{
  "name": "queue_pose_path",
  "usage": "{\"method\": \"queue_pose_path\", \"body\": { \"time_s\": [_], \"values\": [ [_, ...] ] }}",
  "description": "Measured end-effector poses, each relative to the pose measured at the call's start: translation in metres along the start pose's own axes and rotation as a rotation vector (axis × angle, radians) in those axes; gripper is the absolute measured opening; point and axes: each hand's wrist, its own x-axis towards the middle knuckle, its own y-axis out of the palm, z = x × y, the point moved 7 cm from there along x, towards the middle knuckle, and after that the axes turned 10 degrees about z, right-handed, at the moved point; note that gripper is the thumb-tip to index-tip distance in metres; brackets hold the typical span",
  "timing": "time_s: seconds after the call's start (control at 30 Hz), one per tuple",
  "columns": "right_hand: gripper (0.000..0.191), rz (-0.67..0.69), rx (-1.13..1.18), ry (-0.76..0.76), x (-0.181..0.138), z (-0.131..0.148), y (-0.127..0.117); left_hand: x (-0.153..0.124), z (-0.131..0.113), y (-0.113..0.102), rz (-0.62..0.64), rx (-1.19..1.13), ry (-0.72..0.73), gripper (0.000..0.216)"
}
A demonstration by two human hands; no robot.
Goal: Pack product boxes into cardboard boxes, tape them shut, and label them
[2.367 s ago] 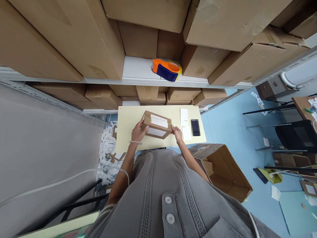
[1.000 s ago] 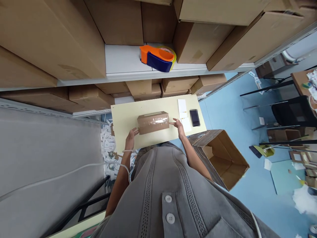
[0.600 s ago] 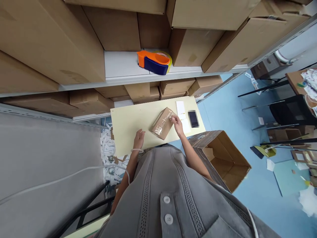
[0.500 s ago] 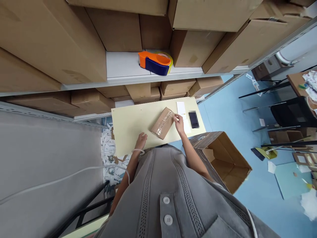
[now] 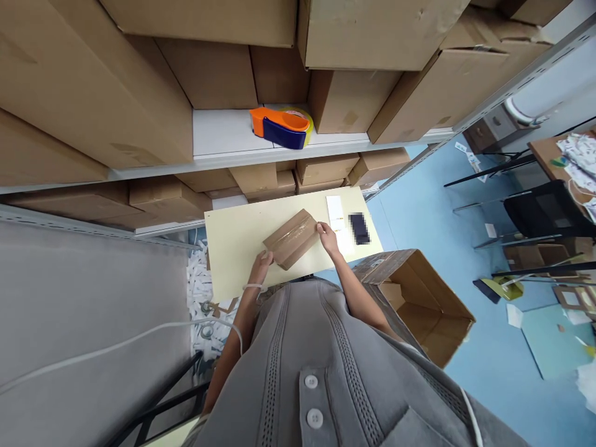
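A small brown cardboard box (image 5: 292, 238) with shiny clear tape along it is tilted over the pale yellow table (image 5: 237, 233). My left hand (image 5: 262, 266) pinches its near left corner. At the opposite end, my right hand (image 5: 327, 237) has its fingers closed on the box's right edge. White paper slips (image 5: 335, 211) lie just beyond my right hand. Beside them rests a dark, blurred-out flat object (image 5: 359, 228).
An orange and blue tape dispenser (image 5: 282, 127) sits on the white shelf (image 5: 223, 133) among large cartons. A big open cardboard box (image 5: 431, 304) stands right of the table. White paper scraps (image 5: 200, 292) heap at the left. A black chair (image 5: 549, 211) is farther right.
The box has turned and shifted left, with a different face now showing. My left hand has closed on its near corner, while my right hand moved slightly left with it.
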Motion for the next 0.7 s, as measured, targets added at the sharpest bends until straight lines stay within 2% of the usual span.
{"method": "queue_pose_path", "body": {
  "time_s": [0.13, 0.27, 0.4, 0.5, 0.6, 0.7],
  "values": [
    [0.046, 0.035, -0.074, 0.080, -0.017, 0.004, 0.009, -0.001, -0.003, -0.039, -0.162, 0.033, 0.022, 0.071],
    [0.049, 0.074, -0.066, 0.051, -0.017, 0.011, 0.021, 0.005, -0.019, -0.058, -0.238, 0.090, 0.032, 0.069],
    [0.051, 0.109, 0.028, -0.004, 0.008, 0.021, 0.026, 0.022, -0.046, -0.063, -0.289, 0.138, 0.077, 0.063],
    [0.051, 0.160, 0.078, 0.015, 0.031, 0.022, 0.032, 0.043, -0.061, -0.064, -0.316, 0.178, 0.059, 0.059],
    [0.051, 0.211, 0.119, 0.030, 0.048, 0.015, 0.040, 0.064, -0.069, -0.061, -0.313, 0.229, 0.029, 0.056],
    [0.052, 0.289, 0.139, -0.016, 0.054, 0.000, 0.048, 0.077, -0.068, -0.050, -0.277, 0.263, -0.008, 0.055]
  ]
}}
